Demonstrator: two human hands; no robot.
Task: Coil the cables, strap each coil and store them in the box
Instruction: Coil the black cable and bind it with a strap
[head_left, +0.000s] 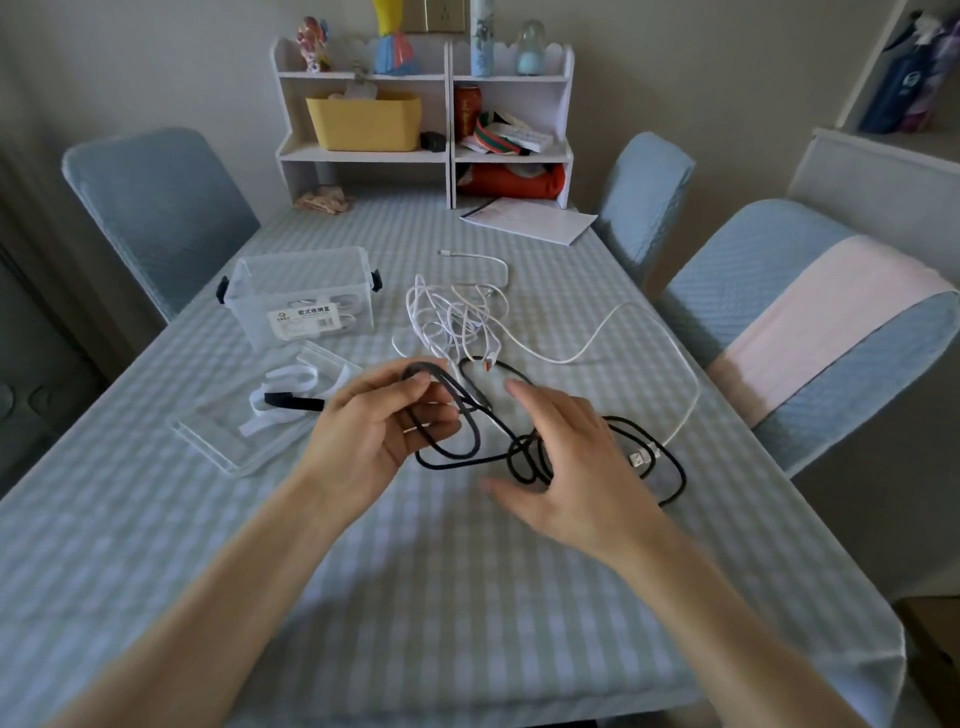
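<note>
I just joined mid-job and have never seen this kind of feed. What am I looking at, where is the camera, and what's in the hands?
There is no machine: a person works bare-handed, and the single camera sits on their head, looking down at a checked tablecloth. The left hand has its grip on loops of a black cable; the right hand hovers open over the rest of that cable. Behind lies a tangle of white cables. To the left stands a clear storage box, with what look like coiled cables inside, and nearer, its lid carries white straps and a black one.
</note>
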